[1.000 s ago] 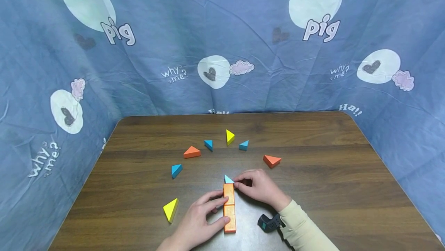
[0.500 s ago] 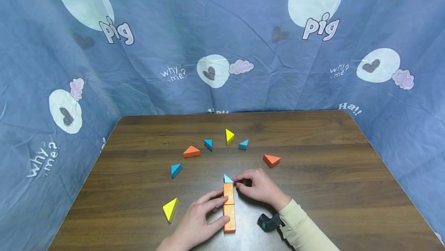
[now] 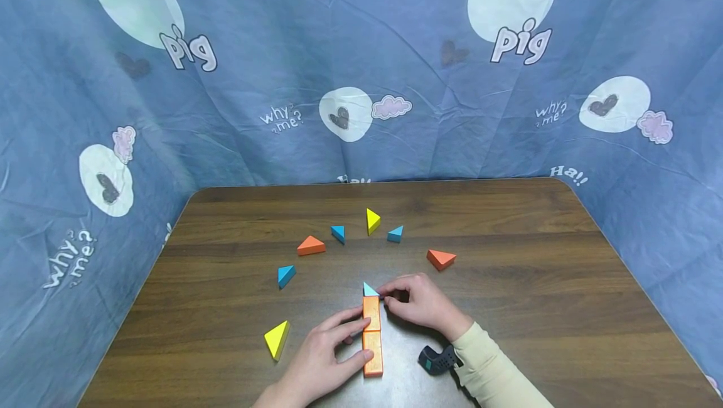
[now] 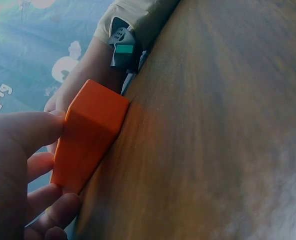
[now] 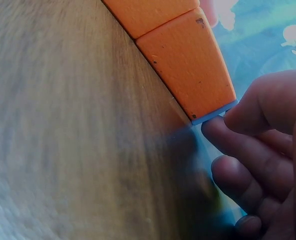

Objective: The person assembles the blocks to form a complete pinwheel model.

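Note:
Two orange rectangular blocks lie end to end at the near middle of the table, the far block (image 3: 371, 314) against the near block (image 3: 373, 358). My left hand (image 3: 319, 358) holds them from the left, thumb on the near block and fingers curved at the far one. In the left wrist view the orange block (image 4: 85, 132) stands taller than it is wide. A light blue triangular block (image 3: 369, 290) sits against the far orange end. My right hand (image 3: 420, 304) pinches its right corner with thumb and forefinger. The right wrist view shows its thin blue edge (image 5: 215, 112) flush with the orange face.
Triangular blocks arc around: yellow (image 3: 277, 340), blue (image 3: 285, 276), orange (image 3: 311, 246), blue (image 3: 338, 234), yellow (image 3: 373, 221), blue (image 3: 395, 234), orange (image 3: 441, 260). A black wrist device (image 3: 437, 359) sits by the right sleeve. A blue printed cloth (image 3: 226, 113) hangs behind the wooden table (image 3: 536, 295).

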{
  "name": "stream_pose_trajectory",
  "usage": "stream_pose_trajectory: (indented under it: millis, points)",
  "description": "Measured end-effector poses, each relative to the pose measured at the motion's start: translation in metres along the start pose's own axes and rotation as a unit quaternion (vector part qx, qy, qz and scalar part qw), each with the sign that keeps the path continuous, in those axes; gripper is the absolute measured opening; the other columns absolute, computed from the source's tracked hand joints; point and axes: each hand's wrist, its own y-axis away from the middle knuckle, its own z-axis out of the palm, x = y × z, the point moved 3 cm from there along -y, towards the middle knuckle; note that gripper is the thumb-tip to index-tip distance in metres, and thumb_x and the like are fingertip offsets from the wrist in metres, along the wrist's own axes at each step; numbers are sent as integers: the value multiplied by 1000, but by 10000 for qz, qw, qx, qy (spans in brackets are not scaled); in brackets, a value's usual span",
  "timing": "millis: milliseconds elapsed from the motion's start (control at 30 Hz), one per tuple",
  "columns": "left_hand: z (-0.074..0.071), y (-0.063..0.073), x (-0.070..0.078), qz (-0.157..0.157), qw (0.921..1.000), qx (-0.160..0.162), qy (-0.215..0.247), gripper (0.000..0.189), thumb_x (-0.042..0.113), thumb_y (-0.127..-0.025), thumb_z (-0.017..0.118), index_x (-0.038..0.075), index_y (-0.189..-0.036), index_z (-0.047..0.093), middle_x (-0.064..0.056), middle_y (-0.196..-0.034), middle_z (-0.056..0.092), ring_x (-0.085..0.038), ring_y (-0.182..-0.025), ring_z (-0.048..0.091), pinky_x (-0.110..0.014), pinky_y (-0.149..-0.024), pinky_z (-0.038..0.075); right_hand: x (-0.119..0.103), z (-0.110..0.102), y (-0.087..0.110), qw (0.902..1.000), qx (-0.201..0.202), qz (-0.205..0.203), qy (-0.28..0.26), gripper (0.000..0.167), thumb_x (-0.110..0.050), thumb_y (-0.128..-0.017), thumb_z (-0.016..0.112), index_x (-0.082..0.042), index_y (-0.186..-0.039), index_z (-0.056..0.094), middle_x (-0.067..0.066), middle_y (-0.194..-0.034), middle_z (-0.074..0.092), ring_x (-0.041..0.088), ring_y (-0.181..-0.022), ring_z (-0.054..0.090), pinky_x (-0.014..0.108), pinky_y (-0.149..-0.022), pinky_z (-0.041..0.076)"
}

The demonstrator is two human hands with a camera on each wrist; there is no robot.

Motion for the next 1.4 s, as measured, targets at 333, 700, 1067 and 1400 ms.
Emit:
stream_pose_trajectory:
  millis: [333,700,1067,1400]
  points:
    - [0,-1,-1,182,9998,110,-58,46,45,-89,73,21,-128,68,4,-137,56,-2,-93,61,-22,-76,51,0,0,-1,10000,-9,67,14,21,-13,-88,68,-17,-106,78,-14,-97,70,2,-86,62,28,-78,52]
    - [0,-1,-1,135,9998,50,-103,47,48,-89,71,22,-128,68,5,-137,56,-1,-91,60,-23,-76,51,1,-1,-1,9999,-56,93,-67,22,-14,-88,68,-18,-108,77,-15,-98,70,2,-86,62,28,-77,52]
    - [1,-2,0,-87,9999,-82,-15,49,51,-88,72,27,-130,67,11,-140,53,0,-96,60,-24,-79,51,-1,-21,2,9991,250,-230,-266,22,-14,-89,71,-12,-110,76,-10,-93,70,4,-74,60,27,-66,51]
    - [-1,0,0,-132,9998,-99,-56,49,51,-87,71,25,-128,68,11,-139,53,2,-91,59,-24,-78,51,12,-68,10,9944,1017,-274,42,25,-17,-86,77,-10,-110,75,1,-98,72,6,-74,61,29,-65,53]
